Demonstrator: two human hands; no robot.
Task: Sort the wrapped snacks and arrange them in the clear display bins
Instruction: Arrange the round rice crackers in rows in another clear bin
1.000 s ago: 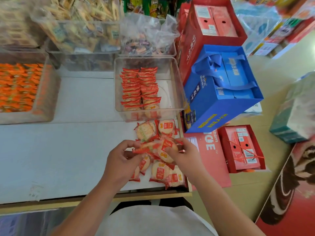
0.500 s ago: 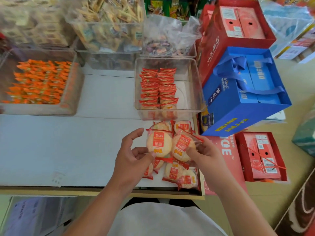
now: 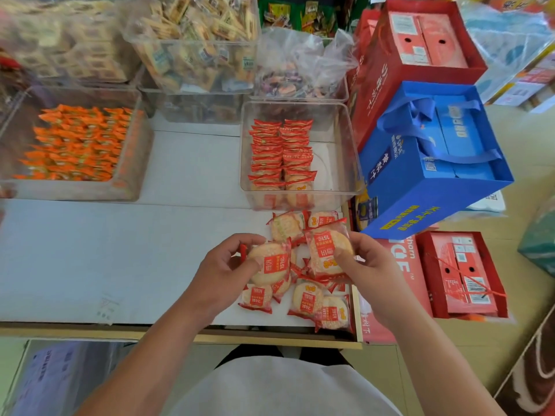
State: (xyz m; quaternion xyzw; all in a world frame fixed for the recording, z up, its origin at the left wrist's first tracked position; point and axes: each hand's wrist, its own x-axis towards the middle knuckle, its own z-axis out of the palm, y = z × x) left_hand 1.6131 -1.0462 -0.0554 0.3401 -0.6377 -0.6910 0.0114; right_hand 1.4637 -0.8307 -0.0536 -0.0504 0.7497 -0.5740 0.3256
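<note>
Now both hands hold snacks above the counter [image 3: 120,250]: left hand [image 3: 222,273] grips one wrapped rice cracker [image 3: 268,262], right hand [image 3: 368,265] pinches another cracker [image 3: 326,250].

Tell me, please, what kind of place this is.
Most likely a small snack or grocery shop. Clear bins of wrapped snacks stand on the counter, and gift boxes in a blue bag and a red bag stand beside it.

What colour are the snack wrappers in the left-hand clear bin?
Orange wrappers, seen best in the head view.
</note>
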